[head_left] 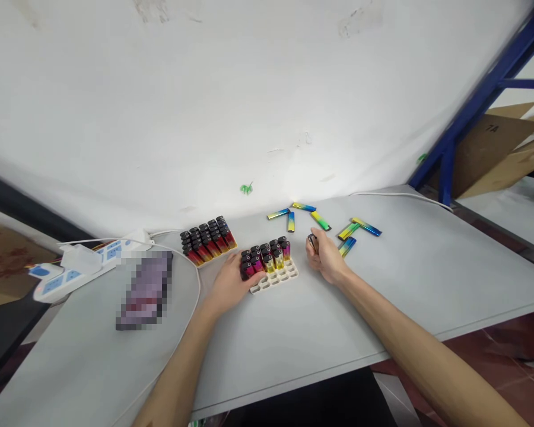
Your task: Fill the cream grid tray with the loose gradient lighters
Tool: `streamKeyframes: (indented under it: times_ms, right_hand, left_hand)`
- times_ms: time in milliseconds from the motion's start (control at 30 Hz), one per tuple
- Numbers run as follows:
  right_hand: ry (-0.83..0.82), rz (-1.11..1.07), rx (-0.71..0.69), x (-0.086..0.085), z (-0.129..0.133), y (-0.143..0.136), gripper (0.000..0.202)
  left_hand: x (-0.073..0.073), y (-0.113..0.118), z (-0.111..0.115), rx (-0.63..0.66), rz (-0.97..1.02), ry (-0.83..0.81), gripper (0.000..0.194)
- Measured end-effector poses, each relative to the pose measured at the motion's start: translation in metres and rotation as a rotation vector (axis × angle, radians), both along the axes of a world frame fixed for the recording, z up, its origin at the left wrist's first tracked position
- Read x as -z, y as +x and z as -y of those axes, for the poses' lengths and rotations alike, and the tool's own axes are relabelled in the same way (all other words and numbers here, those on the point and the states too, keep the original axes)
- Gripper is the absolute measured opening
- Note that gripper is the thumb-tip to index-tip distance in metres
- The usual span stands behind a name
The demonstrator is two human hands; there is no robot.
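Note:
A white tray [273,284] stands at the middle of the table, its back rows filled with upright black-topped lighters in dark red, pink and yellow; front slots show bare. My left hand [232,283] rests against the tray's left side, its fingers round the end lighters. To the right of the tray, my right hand [324,255] is closed around a lighter [312,240], whose dark top shows at the fingertips; the rest is hidden. Behind my left hand sits a second tray of red-orange lighters [209,240]. Several blue, yellow and green lighters [321,221] lie loose behind my right hand.
A white power strip [93,267] with plugs lies at the left, its cable [199,290] running over the table. Near it is a blurred purple object [146,290]. A wall closes off the back. Cardboard boxes [493,148] stand beyond a blue metal frame [447,166] at the right.

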State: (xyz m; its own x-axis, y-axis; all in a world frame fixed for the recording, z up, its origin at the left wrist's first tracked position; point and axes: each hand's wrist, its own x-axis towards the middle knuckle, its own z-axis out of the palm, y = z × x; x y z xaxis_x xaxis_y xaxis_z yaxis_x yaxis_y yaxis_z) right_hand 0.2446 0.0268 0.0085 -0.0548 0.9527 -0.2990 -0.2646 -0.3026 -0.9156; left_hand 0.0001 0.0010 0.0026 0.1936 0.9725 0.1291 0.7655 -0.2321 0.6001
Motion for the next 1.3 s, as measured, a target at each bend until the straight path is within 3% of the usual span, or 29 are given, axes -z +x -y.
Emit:
streamKeyframes:
  times_ms: [300,467,667,900,1133,1300]
  right_hand:
    - [0.057,0.068,0.016,0.009,-0.002,0.000,0.050]
    - [0.291,0.174,-0.005,0.010,0.000,0.001,0.051]
    - [0.481,0.382,-0.110,-0.002,0.003,0.011,0.032]
    - [0.492,0.303,-0.111,0.003,-0.001,0.012,0.035]
    - [0.654,0.572,-0.085,0.011,0.005,0.005,0.031]
    - [0.688,0.600,-0.090,0.009,0.009,0.004,0.029]
  left_hand:
    - [0.000,0.000,0.001,-0.011,-0.013,-0.001,0.041]
    - [0.001,-0.001,0.000,-0.013,-0.031,0.014,0.041]
    - [0.003,-0.001,-0.001,0.008,-0.010,-0.001,0.043]
    - [0.005,-0.001,-0.002,0.026,0.005,0.012,0.046]
    - [0.005,-0.001,-0.002,0.028,-0.001,0.018,0.045]
    - [0.003,0.000,-0.002,0.033,-0.007,0.008,0.045]
